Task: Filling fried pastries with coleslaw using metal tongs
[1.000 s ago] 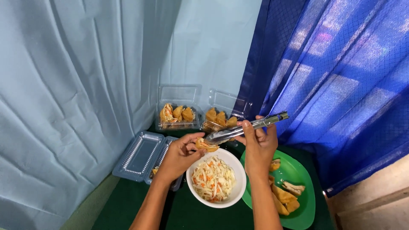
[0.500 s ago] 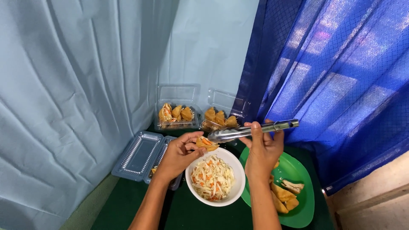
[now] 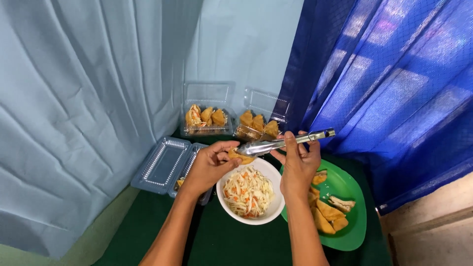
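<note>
Head view, looking down on green-covered bench (image 3: 226, 241). Left hand (image 3: 209, 165) clenched round fried tofu pocket (image 3: 240, 157), held just above rim of white bowl (image 3: 273, 209) of shredded vegetable filling (image 3: 247, 192). Right hand (image 3: 295, 165) clamped on metal tongs (image 3: 276, 144), tips pointing into pocket. Best kept over bowl so spill drops back in; pocket mouth tilted toward tongs; small pinches only, skin likely to tear.

Count: one bowl; one green plate (image 3: 352, 231) right of right-hand grip, about five or six tofu pieces (image 3: 327, 214), some hidden by wrist; two filled clear boxes (image 3: 207, 120) beyond both grips; one open clear box (image 3: 162, 165) left of left-hand grip.
</note>
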